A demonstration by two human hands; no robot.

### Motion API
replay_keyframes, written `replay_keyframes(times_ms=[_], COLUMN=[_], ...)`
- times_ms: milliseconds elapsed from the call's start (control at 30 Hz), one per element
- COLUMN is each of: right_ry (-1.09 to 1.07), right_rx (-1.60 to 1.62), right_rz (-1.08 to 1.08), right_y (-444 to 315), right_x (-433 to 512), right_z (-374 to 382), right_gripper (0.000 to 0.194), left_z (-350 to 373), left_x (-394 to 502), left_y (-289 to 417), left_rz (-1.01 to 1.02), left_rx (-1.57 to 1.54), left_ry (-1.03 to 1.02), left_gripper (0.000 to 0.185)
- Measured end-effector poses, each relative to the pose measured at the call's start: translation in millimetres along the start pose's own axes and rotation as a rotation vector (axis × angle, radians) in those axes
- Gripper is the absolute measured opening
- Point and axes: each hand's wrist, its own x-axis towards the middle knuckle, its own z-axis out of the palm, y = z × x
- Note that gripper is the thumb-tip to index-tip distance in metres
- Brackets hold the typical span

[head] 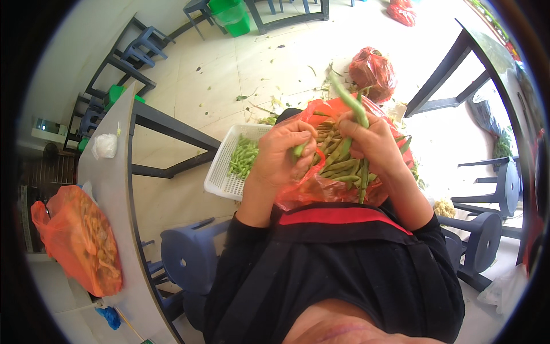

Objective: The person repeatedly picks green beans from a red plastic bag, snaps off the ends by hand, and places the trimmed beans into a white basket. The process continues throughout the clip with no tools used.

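Observation:
My left hand (285, 150) is closed around a short piece of green bean (300, 148). In my right hand (371, 135) several long green bean pods (347, 95) are gripped, one sticking up past the thumb and others hanging below. Both hands are above an open red plastic bag (300, 198) on my lap, filled with flat bean pods (337, 165). Left of the bag stands a white perforated plastic basket (219, 180). Broken green bean pieces (243, 157) lie in it, partly hidden behind my left hand.
A tied red bag (373, 75) rests on the tiled floor (223, 73) among plant scraps. To the left, a table (114, 180) carries an orange-red bag (81, 236) and a small white bag (104, 146). Blue plastic stools (189, 258) flank me, and another table leg (444, 73) stands at right.

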Motion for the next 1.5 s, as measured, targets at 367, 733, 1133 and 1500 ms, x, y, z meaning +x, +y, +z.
replay_keyframes(times_ms=[367,733,1133,1500], right_ry=[-0.097,-0.264,-0.053,-0.159], right_rx=[0.027,-0.435,0.011,-0.112], right_rz=[-0.073,-0.398,0.120,0.139], right_y=[2.1,-16.0,-9.8,-8.3], right_x=[-11.0,-31.2,-15.2,-15.3], right_z=[2.5,-14.2,-25.4,-3.8], right_gripper=[0.010,0.011,0.023,0.033], left_z=[-1.7,-11.5,9.2,17.2], left_x=[7.7,13.5,19.0,5.7], left_y=[-18.8,-12.9,-21.8,18.5], left_rz=[-0.233,0.118,0.114,0.799], left_rx=[-0.008,-0.179,-0.112,0.419], left_ry=[-0.005,0.190,0.098,0.452], left_gripper=[0.024,0.012,0.023,0.013])
